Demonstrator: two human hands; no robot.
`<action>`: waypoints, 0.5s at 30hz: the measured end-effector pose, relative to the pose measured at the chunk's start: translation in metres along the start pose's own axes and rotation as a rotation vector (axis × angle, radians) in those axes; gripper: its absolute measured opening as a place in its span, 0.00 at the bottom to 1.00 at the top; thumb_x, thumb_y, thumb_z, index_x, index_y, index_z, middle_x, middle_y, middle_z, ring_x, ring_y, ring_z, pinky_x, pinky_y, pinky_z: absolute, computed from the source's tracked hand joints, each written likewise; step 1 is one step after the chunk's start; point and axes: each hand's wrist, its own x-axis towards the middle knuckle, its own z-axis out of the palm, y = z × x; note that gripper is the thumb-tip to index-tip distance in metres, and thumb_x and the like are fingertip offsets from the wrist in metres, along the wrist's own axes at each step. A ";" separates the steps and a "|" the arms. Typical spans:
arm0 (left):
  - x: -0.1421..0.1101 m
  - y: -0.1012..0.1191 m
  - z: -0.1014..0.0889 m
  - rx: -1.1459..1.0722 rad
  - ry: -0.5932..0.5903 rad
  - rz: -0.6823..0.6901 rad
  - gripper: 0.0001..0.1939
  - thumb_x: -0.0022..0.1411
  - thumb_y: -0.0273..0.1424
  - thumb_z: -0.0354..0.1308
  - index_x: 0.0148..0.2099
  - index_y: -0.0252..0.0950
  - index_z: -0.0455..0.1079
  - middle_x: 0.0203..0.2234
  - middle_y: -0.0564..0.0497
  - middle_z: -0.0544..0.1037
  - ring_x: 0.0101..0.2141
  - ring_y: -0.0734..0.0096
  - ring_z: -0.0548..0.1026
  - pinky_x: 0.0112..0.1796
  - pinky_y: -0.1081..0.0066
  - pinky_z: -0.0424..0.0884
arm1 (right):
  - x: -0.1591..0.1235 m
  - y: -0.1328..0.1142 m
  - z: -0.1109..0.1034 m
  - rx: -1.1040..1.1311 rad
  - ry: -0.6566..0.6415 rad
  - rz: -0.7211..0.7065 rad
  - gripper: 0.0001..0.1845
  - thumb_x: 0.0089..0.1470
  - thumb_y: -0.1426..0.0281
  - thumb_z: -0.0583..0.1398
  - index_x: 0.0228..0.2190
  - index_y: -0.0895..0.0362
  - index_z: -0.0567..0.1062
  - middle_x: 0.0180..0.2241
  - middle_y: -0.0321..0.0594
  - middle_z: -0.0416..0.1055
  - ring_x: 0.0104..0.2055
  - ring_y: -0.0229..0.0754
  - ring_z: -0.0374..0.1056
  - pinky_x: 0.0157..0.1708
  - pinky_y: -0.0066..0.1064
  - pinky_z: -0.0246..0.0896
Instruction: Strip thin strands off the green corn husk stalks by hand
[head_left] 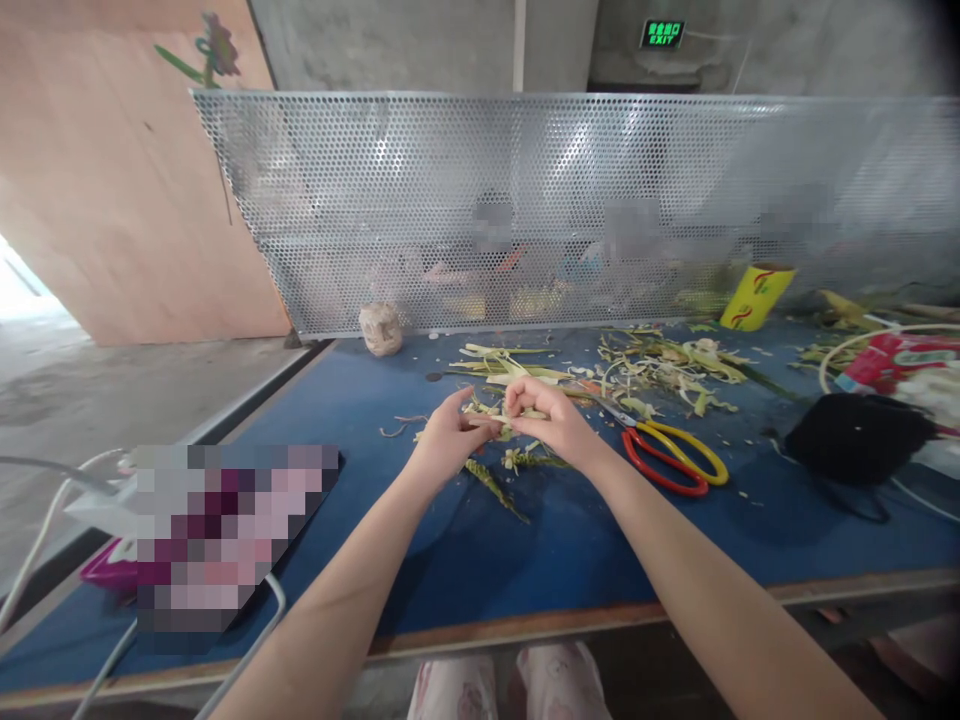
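My left hand (448, 438) and my right hand (553, 418) meet over the blue table, both closed in a pinch. Between them runs a pale husk strip (517, 415), partly hidden by the fingers. Just below my hands lies a short braided green piece (491, 485), with a smaller greenish piece (529, 460) beside it. Behind my hands are longer flat husk strips (517, 365). To the right of my right hand rest scissors (671, 460) with one red and one yellow handle, their blades pointing towards the husks.
Husk scraps (667, 365) are scattered at the back right, near a yellow roll (756, 297). A black pouch (861, 437) and a red packet (900, 360) lie at right. A wrapped lump (381, 328) stands before the perforated metal screen (420, 200). A blurred device (232, 540) with cables is at left.
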 end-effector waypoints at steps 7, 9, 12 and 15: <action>0.002 -0.002 -0.002 0.021 -0.007 0.013 0.32 0.45 0.22 0.58 0.53 0.26 0.55 0.25 0.48 0.76 0.22 0.76 0.70 0.22 0.76 0.63 | -0.001 0.000 0.000 -0.109 -0.093 -0.068 0.08 0.43 0.80 0.52 0.26 0.55 0.61 0.24 0.33 0.61 0.28 0.36 0.61 0.33 0.30 0.57; 0.002 -0.002 -0.003 0.027 -0.010 0.013 0.31 0.45 0.22 0.58 0.53 0.27 0.55 0.24 0.49 0.76 0.22 0.76 0.70 0.22 0.76 0.63 | -0.001 0.001 0.000 -0.151 -0.111 -0.087 0.09 0.42 0.81 0.52 0.25 0.55 0.62 0.24 0.34 0.62 0.29 0.37 0.61 0.34 0.31 0.57; 0.002 -0.003 -0.003 0.042 -0.026 0.020 0.30 0.45 0.24 0.59 0.52 0.27 0.57 0.21 0.51 0.75 0.20 0.77 0.68 0.22 0.76 0.63 | -0.001 0.003 -0.001 -0.224 -0.113 -0.105 0.09 0.40 0.81 0.52 0.23 0.55 0.63 0.24 0.34 0.62 0.30 0.38 0.62 0.36 0.32 0.56; 0.002 -0.002 -0.003 0.051 -0.034 0.022 0.29 0.45 0.24 0.59 0.51 0.26 0.57 0.20 0.52 0.74 0.19 0.78 0.67 0.22 0.76 0.63 | 0.000 0.006 -0.001 -0.292 -0.098 -0.117 0.10 0.38 0.81 0.52 0.23 0.55 0.63 0.21 0.32 0.61 0.30 0.38 0.62 0.38 0.34 0.54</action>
